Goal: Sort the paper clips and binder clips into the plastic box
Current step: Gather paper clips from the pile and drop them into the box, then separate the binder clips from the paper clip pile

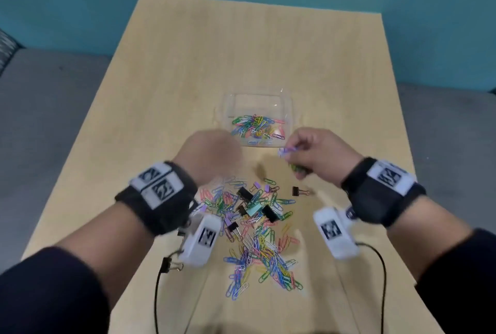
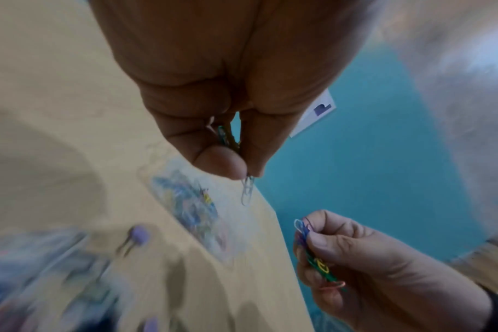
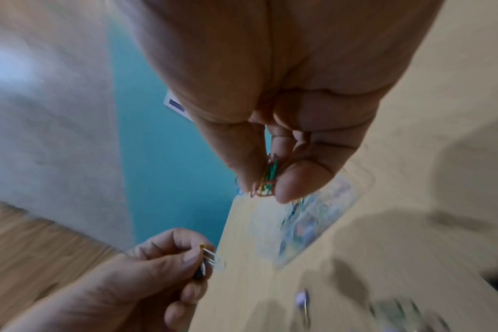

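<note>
A clear plastic box [image 1: 287, 104] stands mid-table with coloured paper clips [image 1: 256, 127] inside. Nearer me lies a mixed pile of paper clips [image 1: 264, 250] and black, purple and mint binder clips [image 1: 253, 206]. My left hand [image 1: 214, 154] hovers just left of the box's near edge, its fingers pinching a few paper clips [image 2: 247, 191]. To the right of that edge, above the table, my right hand [image 1: 308, 151] pinches a small bunch of paper clips [image 3: 267, 179]. Both hands are blurred.
One black binder clip [image 1: 299, 191] lies apart at the right of the pile, another [image 1: 170, 265] near the front left beside a black cable [image 1: 155, 298]. The wooden table [image 1: 241, 51] ends at a teal wall; grey floor flanks it.
</note>
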`<state>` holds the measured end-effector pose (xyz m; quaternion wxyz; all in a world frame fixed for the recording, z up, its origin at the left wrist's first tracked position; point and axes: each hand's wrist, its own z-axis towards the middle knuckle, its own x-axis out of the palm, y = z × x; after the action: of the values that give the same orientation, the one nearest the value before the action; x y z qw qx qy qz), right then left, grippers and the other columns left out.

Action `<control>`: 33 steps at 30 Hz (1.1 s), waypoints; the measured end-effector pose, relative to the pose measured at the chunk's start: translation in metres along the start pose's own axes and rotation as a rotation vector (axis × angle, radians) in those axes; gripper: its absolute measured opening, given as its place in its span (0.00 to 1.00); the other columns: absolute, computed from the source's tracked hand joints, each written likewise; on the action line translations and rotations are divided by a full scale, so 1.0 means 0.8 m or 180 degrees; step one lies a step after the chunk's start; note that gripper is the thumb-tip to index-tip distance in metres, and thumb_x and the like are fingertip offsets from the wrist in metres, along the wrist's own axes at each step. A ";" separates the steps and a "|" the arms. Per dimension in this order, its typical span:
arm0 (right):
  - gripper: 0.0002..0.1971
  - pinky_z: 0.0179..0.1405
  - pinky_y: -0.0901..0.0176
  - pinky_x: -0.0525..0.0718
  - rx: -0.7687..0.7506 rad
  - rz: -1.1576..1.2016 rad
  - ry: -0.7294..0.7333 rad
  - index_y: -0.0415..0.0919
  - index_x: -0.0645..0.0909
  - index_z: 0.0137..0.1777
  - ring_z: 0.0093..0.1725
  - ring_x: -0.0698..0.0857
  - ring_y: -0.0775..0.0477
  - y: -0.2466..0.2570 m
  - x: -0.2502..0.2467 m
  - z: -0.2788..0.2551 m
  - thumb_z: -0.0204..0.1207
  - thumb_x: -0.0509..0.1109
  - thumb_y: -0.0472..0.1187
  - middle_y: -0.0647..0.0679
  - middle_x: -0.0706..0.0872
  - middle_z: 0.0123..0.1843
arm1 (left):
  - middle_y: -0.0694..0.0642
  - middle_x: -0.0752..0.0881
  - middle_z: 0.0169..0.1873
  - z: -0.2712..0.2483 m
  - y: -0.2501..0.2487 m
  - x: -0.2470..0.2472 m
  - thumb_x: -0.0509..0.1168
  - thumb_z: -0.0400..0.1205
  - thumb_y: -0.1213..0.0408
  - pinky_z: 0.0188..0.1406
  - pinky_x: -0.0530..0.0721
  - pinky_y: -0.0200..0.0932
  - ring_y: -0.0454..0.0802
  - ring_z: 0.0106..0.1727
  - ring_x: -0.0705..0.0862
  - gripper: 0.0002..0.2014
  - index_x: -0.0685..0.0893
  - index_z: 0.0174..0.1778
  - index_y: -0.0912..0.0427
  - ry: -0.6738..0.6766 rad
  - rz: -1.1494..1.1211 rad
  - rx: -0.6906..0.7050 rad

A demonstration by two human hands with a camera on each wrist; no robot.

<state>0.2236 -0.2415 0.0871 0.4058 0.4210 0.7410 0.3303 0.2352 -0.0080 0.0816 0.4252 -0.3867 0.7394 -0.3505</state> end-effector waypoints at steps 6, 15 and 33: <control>0.10 0.33 0.37 0.89 0.0002 -0.0290 -0.0492 0.41 0.78 0.35 0.26 0.86 0.36 0.039 0.005 0.101 0.72 0.73 0.29 0.36 0.82 0.34 | 0.53 0.83 0.25 0.093 -0.045 0.012 0.69 0.75 0.70 0.36 0.88 0.50 0.57 0.27 0.86 0.07 0.84 0.34 0.53 -0.0346 0.0705 0.0249; 0.18 0.58 0.47 0.80 -0.0580 -0.2151 -0.0376 0.41 0.80 0.66 0.58 0.83 0.38 -0.015 0.012 0.002 0.78 0.61 0.35 0.41 0.84 0.61 | 0.53 0.85 0.56 0.005 0.035 -0.039 0.66 0.80 0.60 0.52 0.75 0.41 0.52 0.52 0.83 0.14 0.84 0.62 0.53 -0.0734 0.1709 0.0314; 0.37 0.81 0.44 0.51 -0.1070 -0.4327 0.0951 0.34 0.37 0.83 0.84 0.39 0.39 -0.129 0.085 -0.077 0.76 0.50 0.32 0.38 0.35 0.84 | 0.64 0.77 0.67 -0.209 0.160 0.075 0.56 0.78 0.55 0.64 0.79 0.57 0.62 0.69 0.74 0.22 0.79 0.64 0.59 0.0195 0.3424 0.1040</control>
<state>0.1111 -0.2341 0.0075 0.4754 -0.2518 0.8261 0.1681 0.0294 0.0298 0.0172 0.5767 0.1260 0.7806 -0.2053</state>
